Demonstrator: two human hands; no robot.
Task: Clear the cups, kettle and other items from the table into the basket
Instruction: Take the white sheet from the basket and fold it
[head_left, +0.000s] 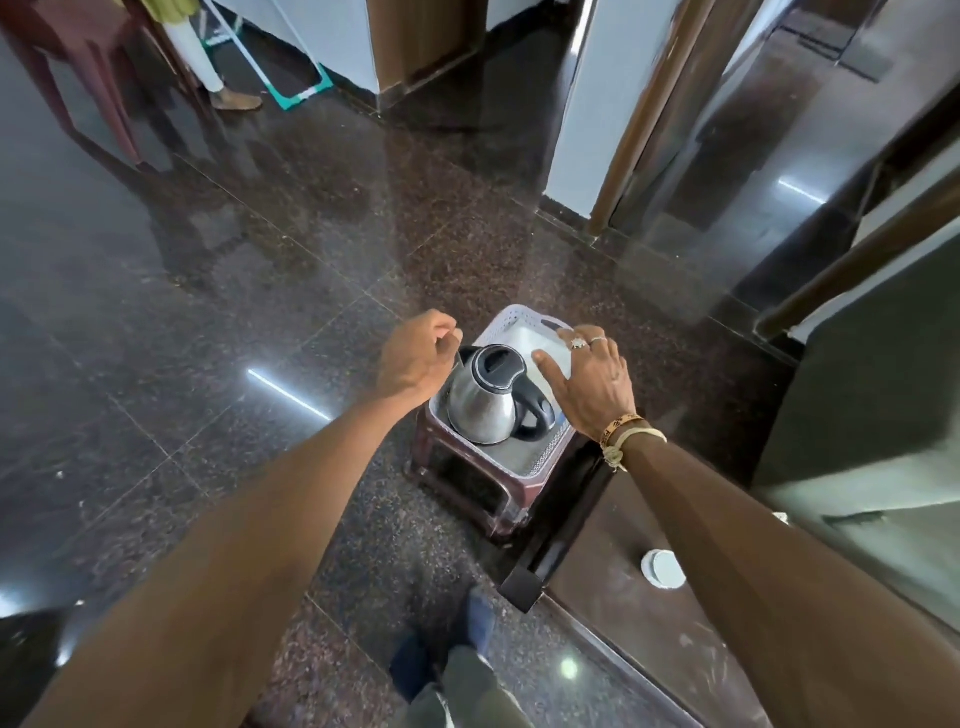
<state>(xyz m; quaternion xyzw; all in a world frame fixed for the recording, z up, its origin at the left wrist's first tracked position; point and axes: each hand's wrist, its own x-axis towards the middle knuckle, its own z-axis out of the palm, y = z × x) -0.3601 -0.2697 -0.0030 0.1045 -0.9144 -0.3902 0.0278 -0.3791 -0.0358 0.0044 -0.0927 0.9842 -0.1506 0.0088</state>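
A steel kettle (485, 402) with a black lid and handle stands upright in the near half of a pale perforated basket (540, 460). The basket sits on a low brown plastic stool (467, 486) on the floor. My left hand (418, 358) curls its fingers at the basket's left rim, beside the kettle's spout. My right hand (589, 376) grips the right rim, thumb inside and fingers over the edge. A small white cup (662, 569) stands on the dark table (613, 613) at the lower right, under my right forearm.
The floor is polished dark granite. A wall corner and wooden door frame (631, 130) rise beyond the basket. Another person's foot (236, 98) and a teal mop frame (298, 88) are far left. My own feet (441, 660) stand beside the table's corner.
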